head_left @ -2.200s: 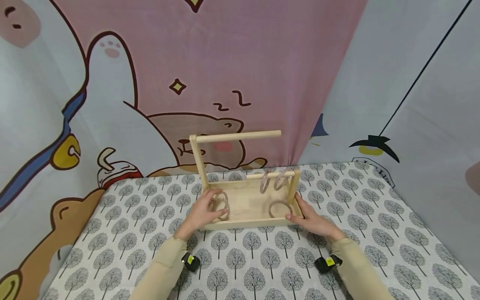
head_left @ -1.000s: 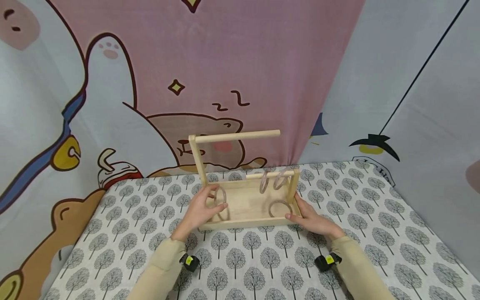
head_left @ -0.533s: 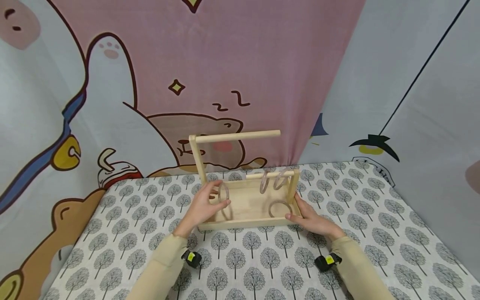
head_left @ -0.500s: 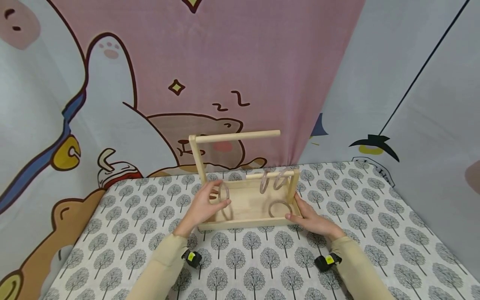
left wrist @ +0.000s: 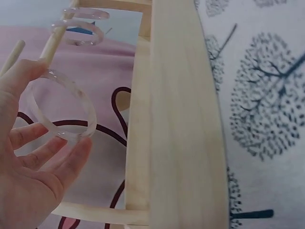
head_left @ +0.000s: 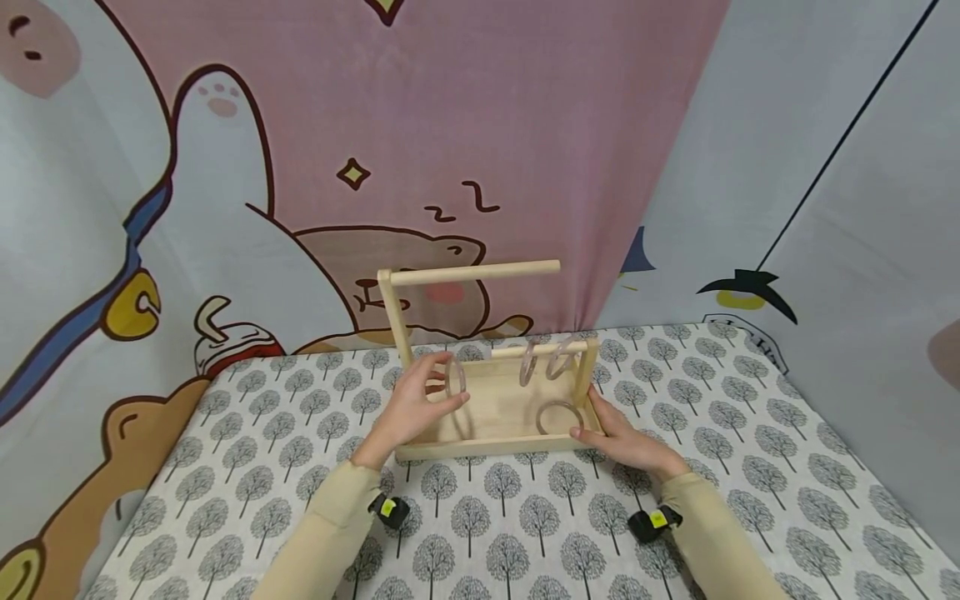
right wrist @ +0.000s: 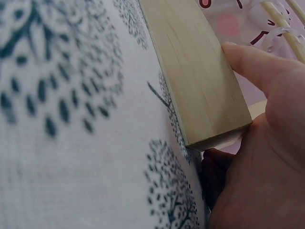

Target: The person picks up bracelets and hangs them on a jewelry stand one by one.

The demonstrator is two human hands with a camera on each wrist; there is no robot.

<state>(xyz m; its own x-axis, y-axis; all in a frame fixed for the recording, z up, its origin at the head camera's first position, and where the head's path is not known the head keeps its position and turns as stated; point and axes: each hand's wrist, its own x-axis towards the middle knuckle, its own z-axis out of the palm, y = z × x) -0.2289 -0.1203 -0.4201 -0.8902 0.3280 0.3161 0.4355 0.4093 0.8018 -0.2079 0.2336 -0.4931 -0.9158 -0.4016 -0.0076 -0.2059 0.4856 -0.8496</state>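
Note:
My left hand [head_left: 411, 406] pinches a translucent pinkish bangle [left wrist: 88, 102] between thumb and fingers. It holds the bangle upright above the left part of a wooden bracelet stand's tray [head_left: 491, 448]. My right hand [head_left: 628, 440] grips the tray's right end, with the thumb over the front rim and fingers behind the end wall. Two similar bangles, a left one [head_left: 528, 367] and a right one [head_left: 557, 364], hang on the stand's short lower bar [head_left: 506, 352]. Another bangle [head_left: 558, 404] rests inside the tray near my right thumb.
The stand's long upper bar [head_left: 476, 272] juts rightward from a tall left post [head_left: 395, 321], above the tray. A short post [head_left: 588, 371] carries the lower bar. A tree-print cloth [head_left: 750, 500] covers the table; a cartoon curtain [head_left: 525, 125] hangs behind.
My left hand has raised the bangle from low in the tray's left end and shifted it slightly rightward. The right hand and stand have stayed in place.

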